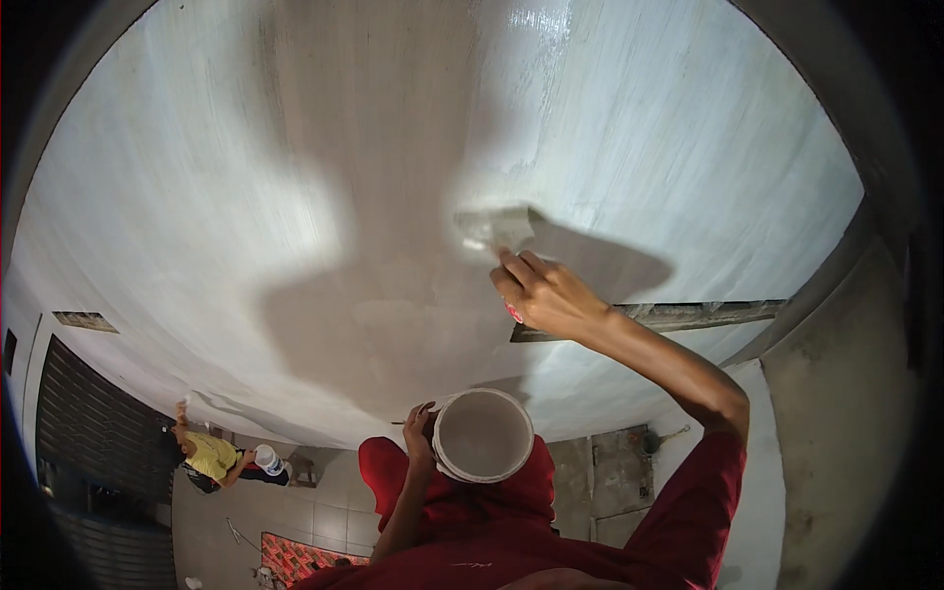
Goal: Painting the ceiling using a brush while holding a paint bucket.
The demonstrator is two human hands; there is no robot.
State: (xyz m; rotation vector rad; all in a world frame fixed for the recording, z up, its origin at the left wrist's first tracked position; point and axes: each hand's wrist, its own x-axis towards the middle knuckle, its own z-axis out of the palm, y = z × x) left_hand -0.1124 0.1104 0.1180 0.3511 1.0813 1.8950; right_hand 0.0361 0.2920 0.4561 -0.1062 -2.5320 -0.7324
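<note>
My right hand (547, 295) grips a wide, pale paintbrush (497, 224) against the white wall (708, 147), just right of a large shadow; streaks and wet, shiny patches show on the surface above. My left hand (421, 433) is wrapped at the left side of a white bucket (483, 433) held below, in front of my red-clad lap. The bucket holds a pale greyish content. Below my right wrist runs a dark horizontal slot (728, 315) in the wall.
A co-worker in yellow (211, 454) at lower left reaches to the wall, holding a white bucket (268, 459). Nearby are dark slatted shutters (93, 413), a red patterned mat (293, 556) and tiled floor (329, 511). A side wall (826, 413) stands at right.
</note>
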